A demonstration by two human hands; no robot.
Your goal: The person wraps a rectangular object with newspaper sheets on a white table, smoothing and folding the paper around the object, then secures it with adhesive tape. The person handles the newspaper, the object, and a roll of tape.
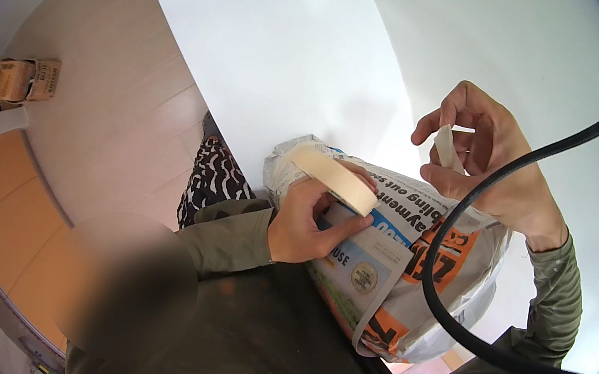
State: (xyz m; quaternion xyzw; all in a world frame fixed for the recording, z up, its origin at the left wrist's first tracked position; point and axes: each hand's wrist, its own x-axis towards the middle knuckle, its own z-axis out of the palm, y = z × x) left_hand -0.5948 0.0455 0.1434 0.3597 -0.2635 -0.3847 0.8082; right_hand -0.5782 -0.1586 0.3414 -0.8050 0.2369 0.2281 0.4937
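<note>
My left hand [306, 217] grips a roll of cream-coloured masking tape [335, 179], thumb at its near edge and fingers behind it. To the right, my right hand [490, 152] is raised with fingers curled, and a short torn strip of tape [448, 149] sits between its thumb and fingers. Below both hands, against the front of my body, is a bulky bundle with a crinkled white plastic bag [468, 322] bearing orange and black print. Folded newspaper [358, 277] with writing and a picture covers its near side. My left hand partly hides the bundle's far-left end.
A flat white panel or tabletop [264, 36] extends beyond the bundle. A thick black cable [440, 254] loops across the view in front of my right arm. Cardboard boxes [25, 79] stand on the tiled floor [136, 75] at far left, near an orange-floored area [6, 207].
</note>
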